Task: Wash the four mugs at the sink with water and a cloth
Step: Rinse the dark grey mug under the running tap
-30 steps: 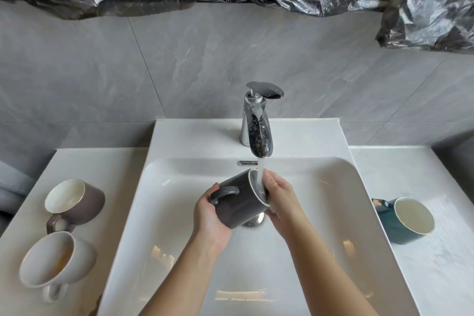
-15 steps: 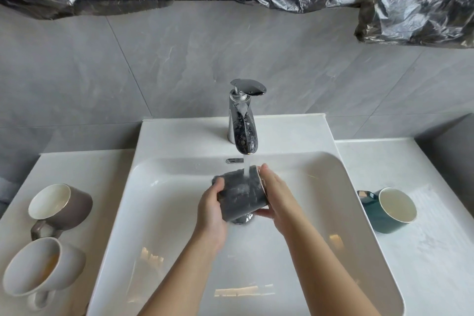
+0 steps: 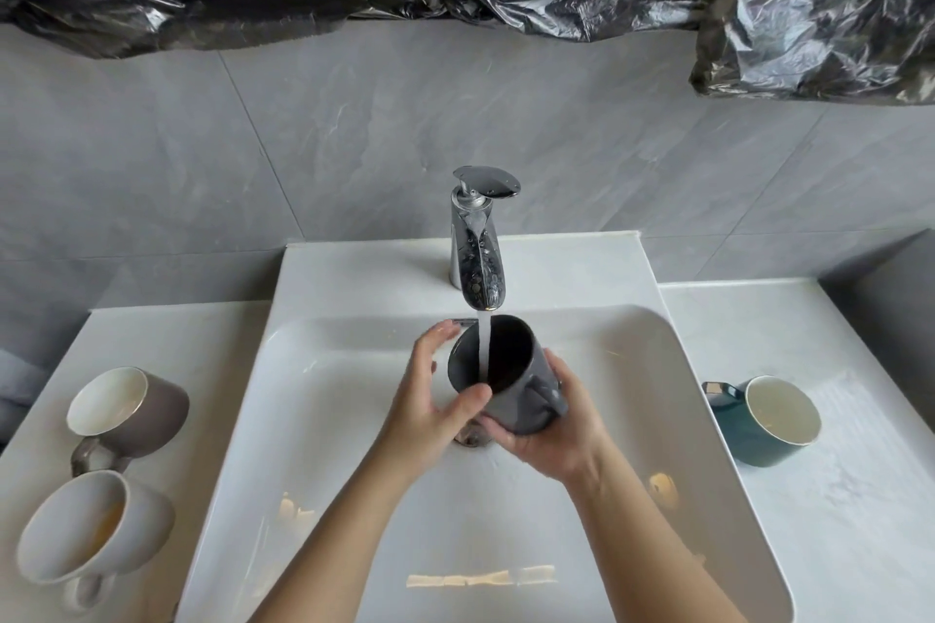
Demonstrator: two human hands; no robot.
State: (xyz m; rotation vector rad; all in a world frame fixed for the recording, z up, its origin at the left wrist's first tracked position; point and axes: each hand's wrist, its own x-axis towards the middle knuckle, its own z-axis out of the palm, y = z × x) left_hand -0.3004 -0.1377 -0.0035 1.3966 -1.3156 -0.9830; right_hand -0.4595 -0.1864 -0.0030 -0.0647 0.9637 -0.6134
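Mid-rinse at frame centre: dark grey mug [image 3: 506, 379] tilted under the tap [image 3: 478, 263], right hand [image 3: 554, 435] grip clamped on its body, left hand [image 3: 430, 400] pinching the rim. Brown mug [image 3: 136, 407] and white mug [image 3: 91, 529], lower left on the bench [image 3: 202, 349], apparently unwashed; teal mug [image 3: 769, 420] at right; no cloth visible.

mugs: no text or marks readable; tap: no brand readable; sink: no label or number; wall and black plastic, top of frame: no signs

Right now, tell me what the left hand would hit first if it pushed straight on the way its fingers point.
Probably the faucet. The left hand, thumb on the dark mug rim, has fingers pointing up and back along the mug's left side toward the spout. Depth is unclear; it might reach the sink's back wall instead.
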